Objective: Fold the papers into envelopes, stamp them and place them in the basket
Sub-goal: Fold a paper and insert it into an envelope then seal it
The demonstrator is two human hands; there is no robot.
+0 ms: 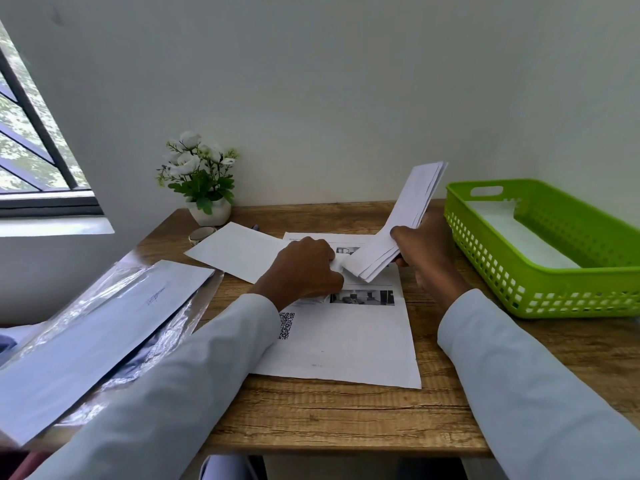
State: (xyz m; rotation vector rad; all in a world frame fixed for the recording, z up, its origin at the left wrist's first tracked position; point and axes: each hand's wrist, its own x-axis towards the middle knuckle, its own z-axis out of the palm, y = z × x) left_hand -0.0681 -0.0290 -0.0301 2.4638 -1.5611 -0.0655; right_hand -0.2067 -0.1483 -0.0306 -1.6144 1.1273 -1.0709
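Both arms in pale sleeves reaching forward over the desk, left hand [303, 268] knuckles up, fingers curled and pinching the near end of a folded paper bundle [401, 223], right hand [424, 249] gripping the bundle's middle, tilted upward

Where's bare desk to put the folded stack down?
Bare wood: the near strip of the desk below the printed sheet, and the gap between that sheet and the green basket, partly under the right sleeve. Crowded: centre, back left by the flower pot, left edge under the plastic-wrapped envelopes.
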